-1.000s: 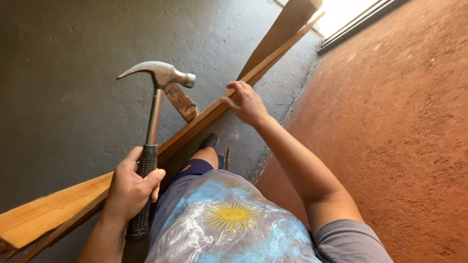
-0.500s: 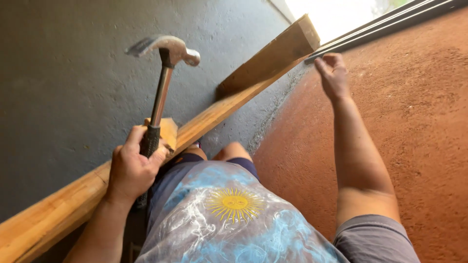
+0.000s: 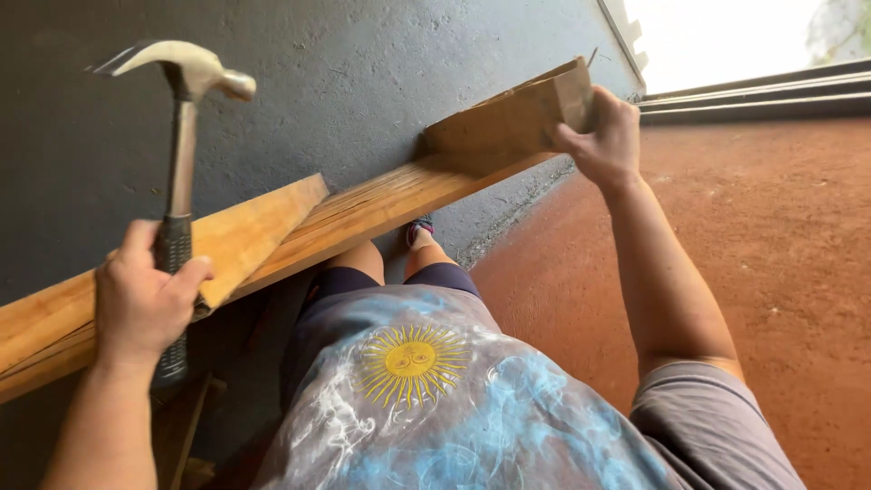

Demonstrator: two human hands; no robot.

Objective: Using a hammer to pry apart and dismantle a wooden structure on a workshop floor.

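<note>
Setting: a dark grey painted wall fills the left and far side; a rough red-brown surface takes up the right; a bright opening with dark rails lies at the far right.
Long board: a pale wooden plank runs on a slant from the near left to the far right, close along the grey wall.
Near piece: a shorter flat wooden piece with an angled far end lies on top of the plank, just right of the left hand.
Far piece: a darker wooden block sits at the far end of the plank, touching it and tilted up against the wall.
Left hand: the left hand is closed tight round the dark rubber handle of a hammer, thumb up along the handle; this grip is a full fist.
Hammer: it stands nearly upright, steel shaft rising from the fist, its claw head at the top left in front of the grey wall, well above the plank and touching no wood.
Right hand: the right hand reaches far forward, fingers curled over the right end of the darker block, thumb on its near face; the grip is shut on that block.
Body: a tie-dyed blue and grey shirt with a yellow sun print fills the near middle; bare knees and a shoe show beneath the plank.
Spacing: the two hands are well apart, with most of the plank between them.
</note>
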